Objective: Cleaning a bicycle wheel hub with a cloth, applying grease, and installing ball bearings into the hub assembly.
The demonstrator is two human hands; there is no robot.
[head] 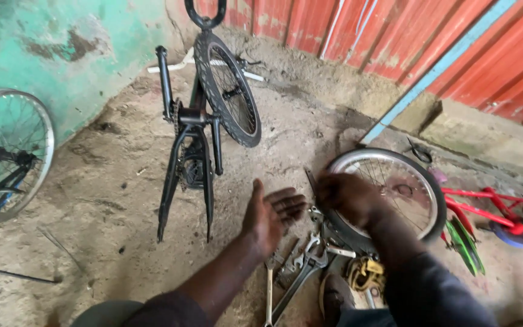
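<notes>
Head view | right hand (pixel 347 197) on wheel (pixel 394 194) rim | wheel tilted, leaning

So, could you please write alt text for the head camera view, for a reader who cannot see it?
A person's right hand rests on the tyre of a loose bicycle wheel, while the open left hand hovers above wrenches on a dirt floor. An upturned black bicycle frame stands behind, and a red bicycle lies to the right.

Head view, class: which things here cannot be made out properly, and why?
- Right hand: motion-blurred, so its grip on the loose wheel is unclear.
- Tools on the ground: partly hidden by both arms.
- Silver wheel: cut off by the left edge.
- Red frame: cut off at right.
</notes>
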